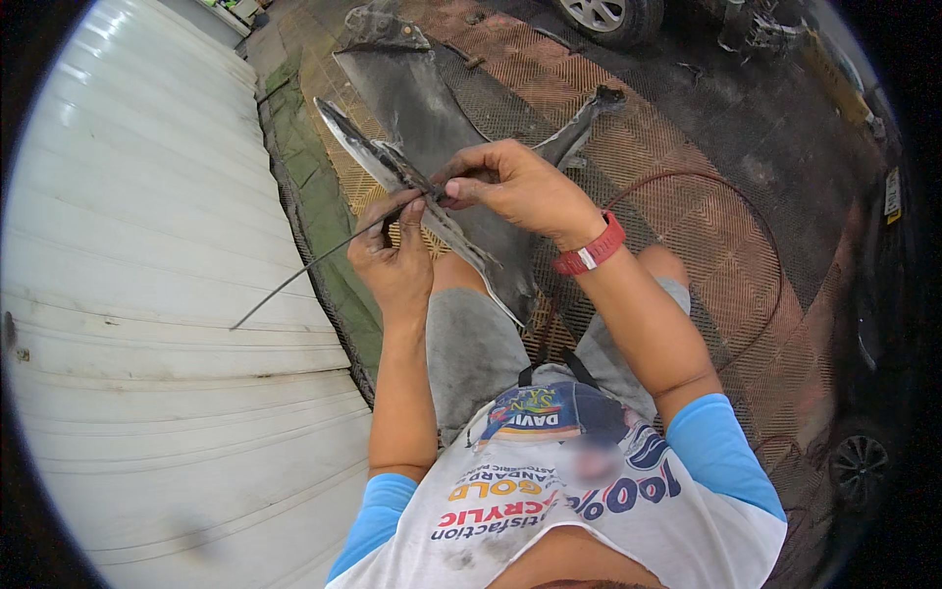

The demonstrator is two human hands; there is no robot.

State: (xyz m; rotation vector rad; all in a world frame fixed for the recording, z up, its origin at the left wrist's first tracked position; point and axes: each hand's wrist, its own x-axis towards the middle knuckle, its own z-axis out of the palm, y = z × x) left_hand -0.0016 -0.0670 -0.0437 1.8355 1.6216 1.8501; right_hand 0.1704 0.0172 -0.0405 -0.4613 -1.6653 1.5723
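A thin dark rod [304, 269] is pinched between the thumb and fingers of my left hand [395, 257]. Its free end slants down to the left, and its other end meets the edge of a car fender [407, 103]. This dark grey panel has a curved arch and a pale, scuffed edge, and lies in front of my knees. My right hand [518, 192] is closed at that same edge, thumb and fingertips pressed together beside the rod's upper end. What the right fingertips hold is hidden.
White ribbed panelling [147, 245] runs along the left, with green cloth [319, 201] at its foot. A reddish hose [770, 245] curves over the grated floor tiles [687, 221] at right. A car wheel [613, 18] stands at the top, and a dark car [873, 363] at far right.
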